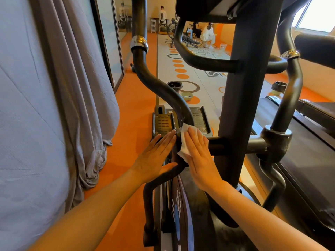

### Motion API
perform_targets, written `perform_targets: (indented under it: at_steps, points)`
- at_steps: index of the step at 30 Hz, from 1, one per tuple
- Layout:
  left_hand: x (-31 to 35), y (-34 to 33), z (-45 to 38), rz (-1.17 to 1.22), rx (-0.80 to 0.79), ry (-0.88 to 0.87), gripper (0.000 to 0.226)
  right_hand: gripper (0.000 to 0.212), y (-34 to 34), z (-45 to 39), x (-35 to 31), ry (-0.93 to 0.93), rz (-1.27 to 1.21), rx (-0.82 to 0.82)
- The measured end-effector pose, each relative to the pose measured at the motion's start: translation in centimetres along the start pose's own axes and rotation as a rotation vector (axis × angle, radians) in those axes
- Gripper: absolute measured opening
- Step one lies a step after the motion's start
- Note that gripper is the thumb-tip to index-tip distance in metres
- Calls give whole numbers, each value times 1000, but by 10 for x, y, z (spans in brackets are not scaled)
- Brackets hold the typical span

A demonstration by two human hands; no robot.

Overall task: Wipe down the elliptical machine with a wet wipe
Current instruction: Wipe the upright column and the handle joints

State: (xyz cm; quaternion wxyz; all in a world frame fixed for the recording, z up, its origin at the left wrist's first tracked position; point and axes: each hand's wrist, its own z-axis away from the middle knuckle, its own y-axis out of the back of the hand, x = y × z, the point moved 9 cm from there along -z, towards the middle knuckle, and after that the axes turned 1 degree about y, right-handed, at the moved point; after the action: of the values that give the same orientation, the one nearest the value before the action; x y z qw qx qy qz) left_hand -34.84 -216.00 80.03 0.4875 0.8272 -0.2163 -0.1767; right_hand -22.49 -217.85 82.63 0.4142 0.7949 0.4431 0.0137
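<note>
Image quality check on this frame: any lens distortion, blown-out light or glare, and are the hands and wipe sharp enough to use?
Head view: wide-angle bending bows the curtain and the elliptical's upright post; the window at top right is blown out white; the left hand, right hand and wet wipe are sharp and evenly lit; the distant people are small and soft.

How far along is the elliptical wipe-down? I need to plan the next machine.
Done: nothing shows as finished; no surface looks visibly wet or cleaned. In hand: the right hand presses the wet wipe flat against the swing arm's pivot joint, with the left hand flat beside it. Left: apparently the upper handlebar, centre post, pedals and flywheel housing.
</note>
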Motion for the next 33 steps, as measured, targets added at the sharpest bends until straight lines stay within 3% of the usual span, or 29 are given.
perform_targets:
  at_steps: [3, 8, 13, 18, 24, 33]
  points:
    - [0, 3, -3, 55, 30, -19, 74, 60, -1, -26, -3, 15, 52, -50]
    - [3, 6, 0, 85, 61, -83, 66, 53, 6, -58, 2, 36, -113, -172]
    - [5, 3, 1, 5, 50, -89, 62, 54, 10, -92, -7, 156, 0, -134]
    - [7, 3, 4, -32, 75, -91, 62, 55, 11, -133, 1, 50, -100, -100]
    - [9, 3, 3, -82, 60, -74, 63, 68, 8, -99, 9, -22, -197, -95]
    - [11, 11, 8, -130, 84, -145, 66, 71, 15, -132, -2, -22, -79, -136]
